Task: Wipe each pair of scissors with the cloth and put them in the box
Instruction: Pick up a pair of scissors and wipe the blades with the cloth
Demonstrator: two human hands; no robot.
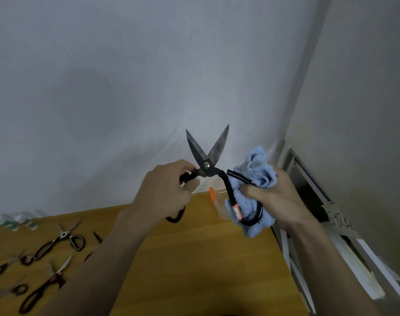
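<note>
Large black-handled scissors (207,156) are held up in front of the wall, blades spread apart and pointing up. My left hand (164,192) grips the left handle loop. My right hand (276,199) holds a crumpled light blue cloth (256,169) wrapped around the right handle loop, which carries a small red and white label. A clear plastic box (219,201) with an orange clip shows partly behind the scissors, at the far edge of the wooden table (205,258).
Several other scissors (60,240) lie on the table's left side, with one pair (44,290) near the front left. White bottles (18,221) stand at the far left edge. To the right of the table stand white boards (363,274) and a window frame.
</note>
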